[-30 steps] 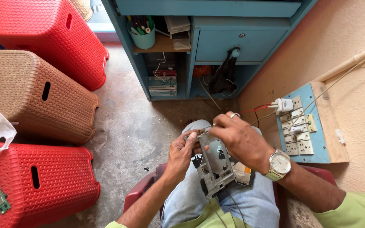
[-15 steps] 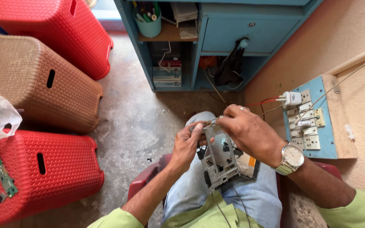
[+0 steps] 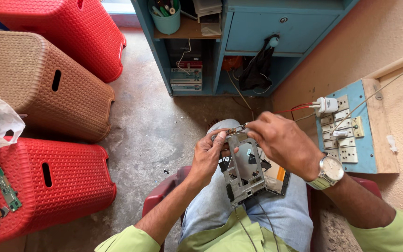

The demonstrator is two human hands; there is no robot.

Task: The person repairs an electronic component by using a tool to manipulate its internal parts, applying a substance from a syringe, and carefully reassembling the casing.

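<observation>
Both hands [image 3: 211, 156] [image 3: 283, 142] grip upright phone frame [image 3: 244, 172], long axis pointing away.

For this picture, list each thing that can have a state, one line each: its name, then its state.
Left hand: gripping the metal frame's top left edge.
Right hand: pinching the frame's top end.
Metal frame: stripped bare, tilted over the lap.
Drawer: shut.
Charger: plugged into the switch board.
Red stool: lying on its side.
Circuit board: loose on the stool.
</observation>
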